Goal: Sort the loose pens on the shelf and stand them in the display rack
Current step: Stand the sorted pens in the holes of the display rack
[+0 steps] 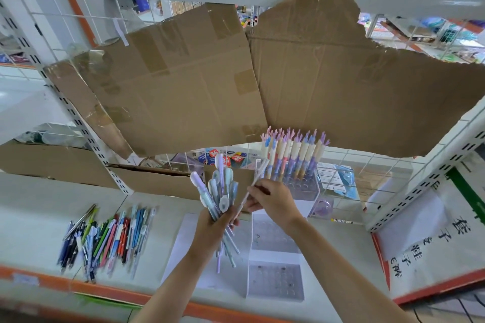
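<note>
Fingers (253,195) of right hand (273,200) pinched on single pale pen (256,178), tilted toward display rack (304,186), likely for slotting; bundle of pastel pens (219,191) clasped by left hand (214,229) just left of rack as supply; loose pens (105,236) heaped well left of rack on shelf (34,231).

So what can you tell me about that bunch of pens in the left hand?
The bunch of pens is a pastel handful, mostly pale blue, mint and lilac, with rounded caps that look like plastic. The left hand grips it round the middle, so the capped ends fan upward and the other ends stick out below. It is held above the shelf, apart from the loose pile there.
</note>
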